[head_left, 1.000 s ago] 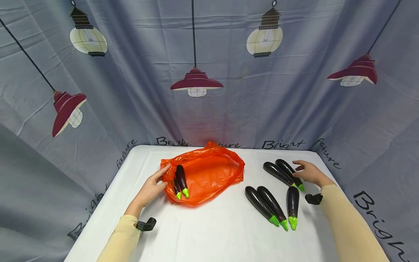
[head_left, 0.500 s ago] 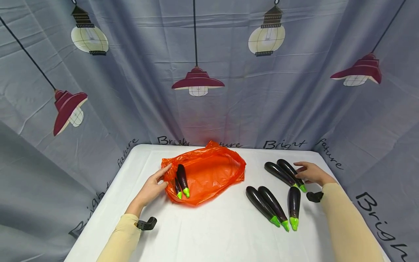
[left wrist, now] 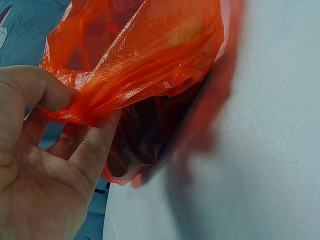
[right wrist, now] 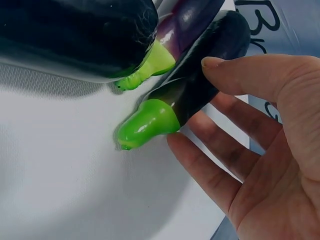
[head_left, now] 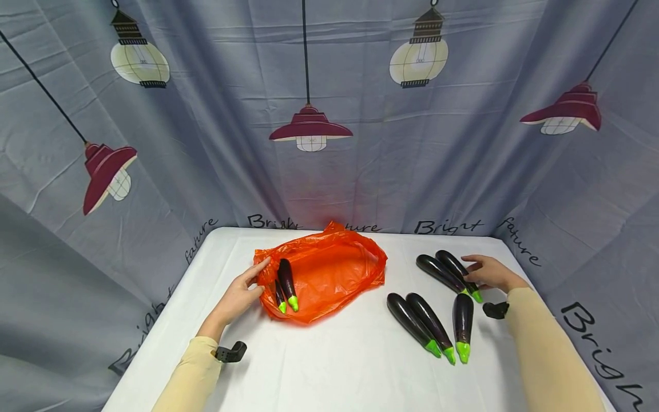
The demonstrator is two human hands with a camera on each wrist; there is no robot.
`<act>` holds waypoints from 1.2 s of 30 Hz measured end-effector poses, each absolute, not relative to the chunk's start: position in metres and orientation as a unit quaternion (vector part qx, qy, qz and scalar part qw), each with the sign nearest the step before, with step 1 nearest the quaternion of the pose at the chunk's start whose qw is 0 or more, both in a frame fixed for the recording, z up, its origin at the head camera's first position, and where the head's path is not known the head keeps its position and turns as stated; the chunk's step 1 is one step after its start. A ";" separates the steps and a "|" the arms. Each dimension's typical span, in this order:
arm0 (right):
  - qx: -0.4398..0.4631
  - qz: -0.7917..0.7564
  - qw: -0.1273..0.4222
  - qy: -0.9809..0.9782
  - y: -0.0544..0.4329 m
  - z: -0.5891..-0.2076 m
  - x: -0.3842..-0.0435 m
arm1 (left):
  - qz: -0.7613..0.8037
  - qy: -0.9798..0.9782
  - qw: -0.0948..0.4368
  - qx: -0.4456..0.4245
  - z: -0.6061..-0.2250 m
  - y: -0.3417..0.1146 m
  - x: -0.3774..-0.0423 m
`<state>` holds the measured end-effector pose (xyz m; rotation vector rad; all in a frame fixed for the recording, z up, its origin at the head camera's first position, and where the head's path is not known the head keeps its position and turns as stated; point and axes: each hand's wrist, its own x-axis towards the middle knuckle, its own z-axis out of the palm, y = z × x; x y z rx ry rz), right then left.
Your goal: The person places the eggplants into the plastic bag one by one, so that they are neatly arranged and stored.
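My left hand pinches the left rim of an orange-red plastic bag, thumb on one side of the film and fingers on the other in the left wrist view. The bag lies with its mouth wide open. Inside, near that hand, are two dark eggplants with green stem ends. At the far right my right hand has its thumb on top of an eggplant and its fingers along the side, near the bright green cap. A second eggplant lies alongside it.
Two eggplants lie side by side nearer the front, and a single eggplant lies to their right. All rest on a white-covered table. A grey printed curtain stands behind and at both sides.
My right hand has shifted slightly and its fingers have closed in on the far-right eggplant. The left hand and the bag have stayed in place.
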<state>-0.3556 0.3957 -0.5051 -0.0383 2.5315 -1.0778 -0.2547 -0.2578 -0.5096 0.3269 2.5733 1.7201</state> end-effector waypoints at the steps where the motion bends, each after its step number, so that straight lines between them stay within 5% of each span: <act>1: -0.016 -0.385 0.194 0.902 0.395 -0.504 -0.355 | 0.554 0.826 0.015 0.105 -0.510 -0.258 -0.255; 36: -0.028 -0.360 0.197 0.912 0.391 -0.510 -0.363 | 0.565 0.819 0.021 0.096 -0.510 -0.255 -0.253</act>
